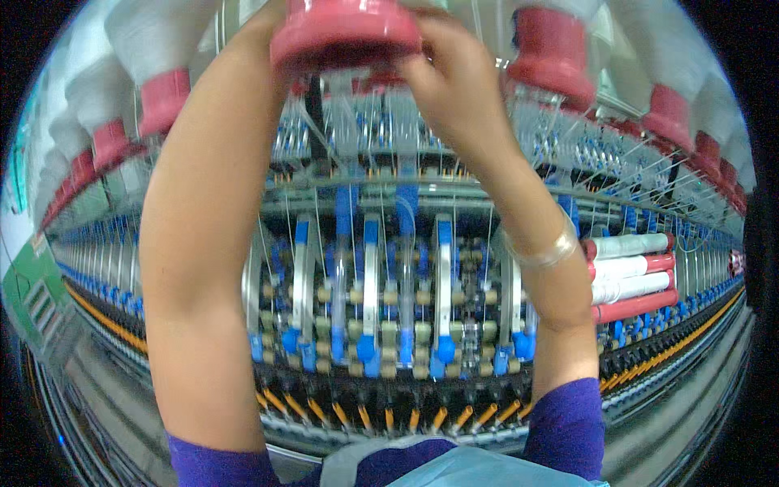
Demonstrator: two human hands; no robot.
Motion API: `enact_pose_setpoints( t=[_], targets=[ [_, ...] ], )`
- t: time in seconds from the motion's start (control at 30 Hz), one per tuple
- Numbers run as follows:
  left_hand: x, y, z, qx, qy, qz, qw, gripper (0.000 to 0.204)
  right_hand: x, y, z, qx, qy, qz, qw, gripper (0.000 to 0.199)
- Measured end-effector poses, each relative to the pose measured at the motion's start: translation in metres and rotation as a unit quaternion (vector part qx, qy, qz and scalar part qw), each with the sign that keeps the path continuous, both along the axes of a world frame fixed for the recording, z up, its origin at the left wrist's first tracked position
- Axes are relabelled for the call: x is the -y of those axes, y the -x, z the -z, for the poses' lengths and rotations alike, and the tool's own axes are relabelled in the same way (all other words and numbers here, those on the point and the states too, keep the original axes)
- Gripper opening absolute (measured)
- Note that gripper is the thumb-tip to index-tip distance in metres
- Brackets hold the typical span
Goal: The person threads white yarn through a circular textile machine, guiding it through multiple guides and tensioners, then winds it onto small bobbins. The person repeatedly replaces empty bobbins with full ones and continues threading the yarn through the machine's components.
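Red plastic shows at the top of the view: the base of a bobbin, raised overhead above the machine and cut off by the upper edge. Both arms reach up to it. The right hand is closed on the bobbin's right side, fingers curled over its rim. The left hand is hidden behind the bobbin and out of frame, so how it grips cannot be told; only the left forearm shows, rising from the lower edge to the bobbin's left side. A silver bangle sits on the right wrist, and purple sleeves cover both upper arms.

To either side, more bobbins with red bases and white yarn hang in a row along the top, curving away left and right. White threads run down from them into the frame. Below stand upright white arms with blue ends, and lower still a row of orange-tipped spindles. At right, four red-and-white tubes lie stacked, well apart from the hands.
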State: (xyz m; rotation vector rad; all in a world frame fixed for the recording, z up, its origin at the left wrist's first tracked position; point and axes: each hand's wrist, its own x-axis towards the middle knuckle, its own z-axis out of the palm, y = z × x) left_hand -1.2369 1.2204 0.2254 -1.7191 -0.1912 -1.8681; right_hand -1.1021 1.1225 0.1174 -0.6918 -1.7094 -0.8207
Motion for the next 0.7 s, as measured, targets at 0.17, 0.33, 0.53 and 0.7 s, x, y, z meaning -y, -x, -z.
enact_pose_setpoints(
  t=[0.17,0.33,0.53,0.7],
  targets=[
    [0.036,0.016,0.209,-0.016,0.168,0.177,0.970,0.023,0.066,-0.024,0.170,0.365,0.540,-0.271,0.708,0.026],
    [0.022,-0.031,0.338,-0.003,0.712,0.501,0.492,0.041,-0.012,-0.076,0.127,0.190,0.534,-0.145,0.811,0.023],
    [-0.086,-0.130,0.317,0.223,0.702,0.466,0.490,0.024,-0.177,-0.107,0.110,0.112,0.178,0.280,0.937,0.055],
    [-0.120,-0.160,0.311,0.146,0.755,0.137,0.625,0.022,-0.191,-0.118,0.124,-0.050,0.502,0.250,0.826,0.069]
  ],
)
